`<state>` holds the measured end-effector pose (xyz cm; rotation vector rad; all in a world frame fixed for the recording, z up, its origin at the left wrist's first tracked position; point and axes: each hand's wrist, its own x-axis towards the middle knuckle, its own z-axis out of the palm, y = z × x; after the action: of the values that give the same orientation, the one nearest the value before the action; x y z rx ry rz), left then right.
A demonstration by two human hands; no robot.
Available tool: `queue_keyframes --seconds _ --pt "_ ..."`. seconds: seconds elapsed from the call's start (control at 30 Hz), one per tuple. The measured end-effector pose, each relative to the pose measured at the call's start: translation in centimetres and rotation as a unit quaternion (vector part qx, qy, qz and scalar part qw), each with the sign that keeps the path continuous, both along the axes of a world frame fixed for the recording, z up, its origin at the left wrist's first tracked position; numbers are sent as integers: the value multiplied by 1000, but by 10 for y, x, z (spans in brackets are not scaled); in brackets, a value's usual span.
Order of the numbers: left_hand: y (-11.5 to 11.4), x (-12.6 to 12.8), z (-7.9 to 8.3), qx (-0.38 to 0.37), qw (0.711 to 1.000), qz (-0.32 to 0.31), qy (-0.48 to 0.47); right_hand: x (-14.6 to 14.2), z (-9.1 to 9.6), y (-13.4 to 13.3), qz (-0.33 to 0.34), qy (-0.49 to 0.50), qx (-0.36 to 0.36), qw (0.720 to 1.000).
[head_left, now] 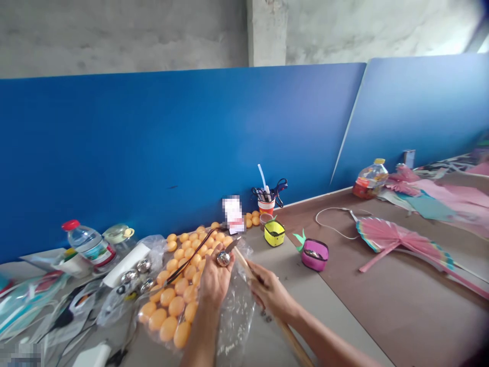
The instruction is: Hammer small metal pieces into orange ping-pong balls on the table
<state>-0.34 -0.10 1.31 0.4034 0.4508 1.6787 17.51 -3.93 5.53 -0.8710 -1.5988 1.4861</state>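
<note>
My left hand (214, 280) is raised above a clear plastic bag (237, 311), its fingers closed on a shiny round metal ball (223, 258) with a thin dark cord (191, 260) trailing from it. My right hand (269, 290) is closed around a long thin wooden stick (284, 326) whose tip points at the ball. Several orange ping-pong balls (179, 290) lie in a pile under and left of my left hand.
Left: a water bottle (89, 244), more metal balls (137, 272), wrappers, cables. Behind: a cup of pens and scissors (266, 201), a yellow box (274, 233), a pink box (315, 254). Right: pink paper fans (393, 239), a bottle (369, 179). A blue partition (171, 148) backs the desk.
</note>
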Motion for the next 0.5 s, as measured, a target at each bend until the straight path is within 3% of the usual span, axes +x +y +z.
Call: queue_keyframes --seconds 0.13,0.3,0.4,0.5 --pt "-2 2 3 -21 999 12 -25 1 -1 1 -34 20 33 999" --pt "-3 1 5 -49 998 -9 -34 0 -3 2 11 -14 -2 1000" --pt "-3 0 7 -34 999 7 -43 1 -1 1 -21 30 6 999" --pt "-4 0 8 -53 998 3 -41 1 -2 1 -21 8 31 999"
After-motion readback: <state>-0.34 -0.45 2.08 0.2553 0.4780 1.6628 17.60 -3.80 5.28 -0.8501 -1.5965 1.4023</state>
